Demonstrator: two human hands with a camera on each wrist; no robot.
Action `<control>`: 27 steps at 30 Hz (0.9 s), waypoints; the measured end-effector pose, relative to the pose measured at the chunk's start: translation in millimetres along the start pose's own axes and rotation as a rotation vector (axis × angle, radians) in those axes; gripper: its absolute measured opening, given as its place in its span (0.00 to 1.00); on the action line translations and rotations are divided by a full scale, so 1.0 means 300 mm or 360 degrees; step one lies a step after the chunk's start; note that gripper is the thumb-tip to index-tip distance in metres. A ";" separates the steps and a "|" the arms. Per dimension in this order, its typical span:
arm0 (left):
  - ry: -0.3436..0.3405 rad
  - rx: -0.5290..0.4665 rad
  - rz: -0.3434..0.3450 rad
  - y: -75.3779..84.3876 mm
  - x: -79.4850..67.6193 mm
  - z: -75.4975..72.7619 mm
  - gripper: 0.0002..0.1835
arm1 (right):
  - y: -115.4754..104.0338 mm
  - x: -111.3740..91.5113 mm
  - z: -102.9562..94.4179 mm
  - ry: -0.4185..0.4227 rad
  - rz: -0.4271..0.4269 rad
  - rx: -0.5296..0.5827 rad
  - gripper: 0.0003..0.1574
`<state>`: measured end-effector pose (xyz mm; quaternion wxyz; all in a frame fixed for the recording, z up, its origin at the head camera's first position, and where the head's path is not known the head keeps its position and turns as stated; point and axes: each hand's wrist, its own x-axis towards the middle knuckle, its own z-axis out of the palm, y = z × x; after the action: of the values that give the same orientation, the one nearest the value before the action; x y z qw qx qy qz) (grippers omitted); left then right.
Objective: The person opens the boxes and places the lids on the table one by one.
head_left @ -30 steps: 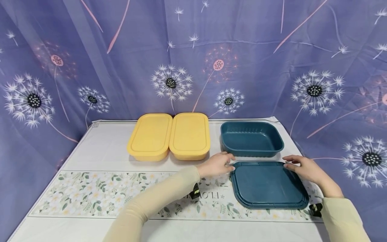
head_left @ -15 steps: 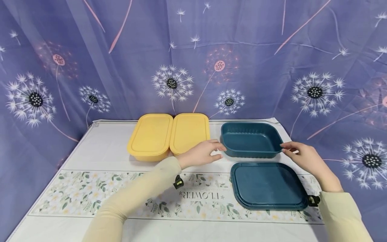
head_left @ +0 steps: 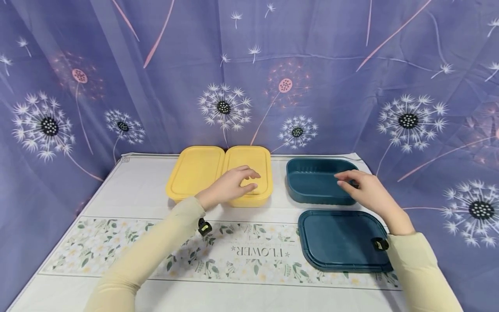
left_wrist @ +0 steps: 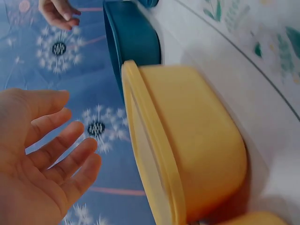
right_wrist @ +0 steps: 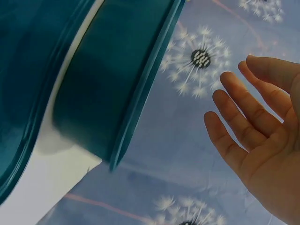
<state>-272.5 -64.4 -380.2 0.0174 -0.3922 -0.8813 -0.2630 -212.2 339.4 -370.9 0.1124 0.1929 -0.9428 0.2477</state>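
Observation:
In the head view my left hand (head_left: 231, 184) hovers over the right-hand yellow lidded container (head_left: 249, 160), fingers loosely bent and holding nothing. The left wrist view shows that hand (left_wrist: 51, 159) apart from the container's lid (left_wrist: 150, 145). My right hand (head_left: 364, 188) is above the right side of a dark teal container (head_left: 312, 197) without a lid on it; its relaxed fingers (right_wrist: 239, 126) hold nothing. A teal lid (head_left: 343, 238) lies flat on the table in front of that container, partly covered by my right wrist.
Another yellow lidded container (head_left: 196, 169) stands against the first, on its left. All sit on a white tablecloth (head_left: 128, 186) with a floral printed strip (head_left: 113, 247). A purple dandelion curtain (head_left: 175, 65) hangs behind and at both sides.
My left hand has moved left, from the teal lid's corner to over the yellow container. My right hand has come off the lid's right corner and moved up and left over the teal container.

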 end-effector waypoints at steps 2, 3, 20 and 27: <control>0.0009 -0.0007 -0.0047 -0.023 -0.019 -0.015 0.18 | -0.015 0.016 0.018 0.0018 -0.0031 0.0006 0.17; 0.0012 -0.0015 -0.0069 -0.033 -0.028 -0.022 0.18 | -0.022 0.025 0.027 0.0023 -0.0044 0.0005 0.17; 0.0033 0.0008 -0.0179 -0.137 -0.130 -0.072 0.22 | -0.155 0.118 0.163 -0.0142 -0.0092 0.0105 0.19; -0.0013 0.0055 -0.0126 -0.157 -0.147 -0.063 0.24 | -0.213 0.147 0.217 -0.0168 -0.0110 0.0121 0.19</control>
<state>-278.5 -129.7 -395.5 0.0101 -0.3576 -0.9006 -0.2467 -232.8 241.4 -385.7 0.0637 0.2422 -0.9300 0.2689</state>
